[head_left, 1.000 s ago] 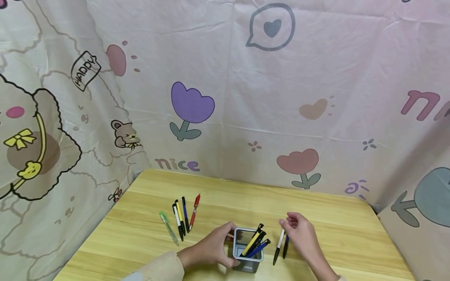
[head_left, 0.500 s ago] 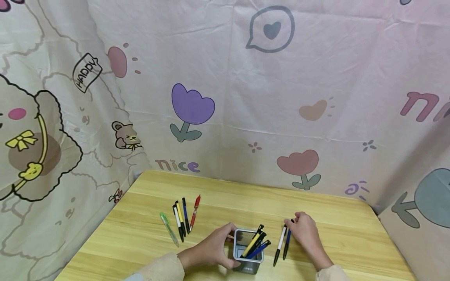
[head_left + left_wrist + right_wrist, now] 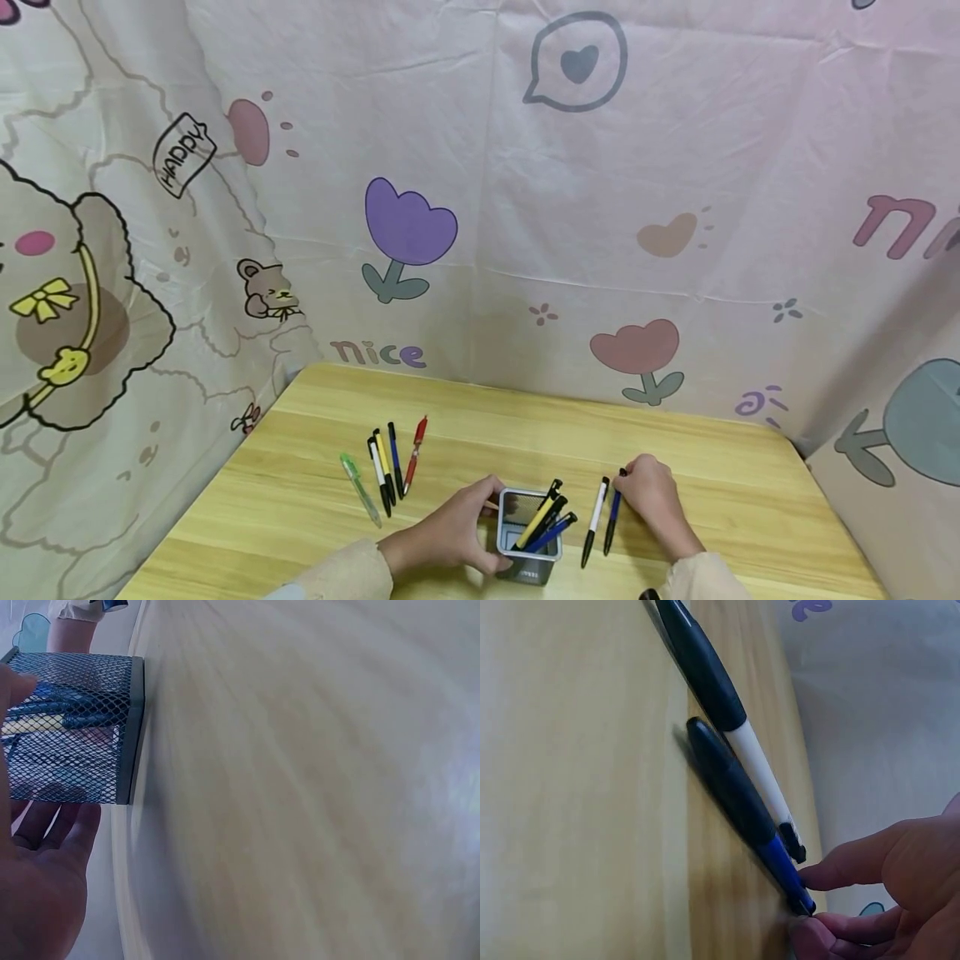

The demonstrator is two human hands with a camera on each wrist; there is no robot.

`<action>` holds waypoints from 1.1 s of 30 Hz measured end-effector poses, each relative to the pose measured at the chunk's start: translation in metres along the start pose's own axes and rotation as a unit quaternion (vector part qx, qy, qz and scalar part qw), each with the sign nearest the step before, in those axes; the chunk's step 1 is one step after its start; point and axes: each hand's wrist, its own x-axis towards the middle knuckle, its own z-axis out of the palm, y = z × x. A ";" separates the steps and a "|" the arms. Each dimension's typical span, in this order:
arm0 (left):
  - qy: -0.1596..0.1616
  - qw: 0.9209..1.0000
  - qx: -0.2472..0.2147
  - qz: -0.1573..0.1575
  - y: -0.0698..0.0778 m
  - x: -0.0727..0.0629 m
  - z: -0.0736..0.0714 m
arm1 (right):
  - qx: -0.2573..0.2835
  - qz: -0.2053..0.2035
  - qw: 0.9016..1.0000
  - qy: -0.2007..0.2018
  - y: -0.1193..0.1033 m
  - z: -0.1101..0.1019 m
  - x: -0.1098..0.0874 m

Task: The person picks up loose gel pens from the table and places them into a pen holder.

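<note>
My right hand [image 3: 654, 498] is at the far end of the blue pen [image 3: 612, 521], which lies flat on the table [image 3: 712, 450] just right of the mesh pen holder [image 3: 529, 536], side by side with the white pen [image 3: 594, 522] — the white one sits between the blue pen and the holder. In the right-wrist view my fingertips [image 3: 810, 936] pinch the clicker end of the blue pen [image 3: 744, 808], thumb and forefinger closing on it from either side. To do this well, I judge the pinch should stay on the blue barrel alone and lift its end straight up, so the neighbouring white pen [image 3: 727, 727] is not rolled away. My left hand [image 3: 450, 533] curls round the holder's left side and steadies it; the left-wrist view shows my palm [image 3: 37, 885] against the mesh wall [image 3: 71, 727]. Inside the holder lean a yellow pen [image 3: 537, 518], black ones and a blue one. Well to the left of the holder lies a row of pens [image 3: 390, 458], green to red. On the cloth backdrop [image 3: 675, 167] beyond the holder I can read "HAPPY" [image 3: 183, 152] and "nice" [image 3: 377, 352]; any print on the pens is too small to make out.
</note>
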 end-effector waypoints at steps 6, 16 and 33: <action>-0.001 1.000 -0.004 -0.004 -0.001 0.000 -0.001 | -0.003 0.004 1.000 -0.001 -0.002 0.000 0.000; -0.004 1.000 -0.018 -0.008 -0.001 0.000 -0.001 | -0.010 0.009 1.000 0.009 0.004 -0.003 0.000; 0.003 1.000 -0.003 -0.002 -0.002 0.000 0.000 | -0.004 -0.028 1.000 0.011 -0.014 -0.030 -0.025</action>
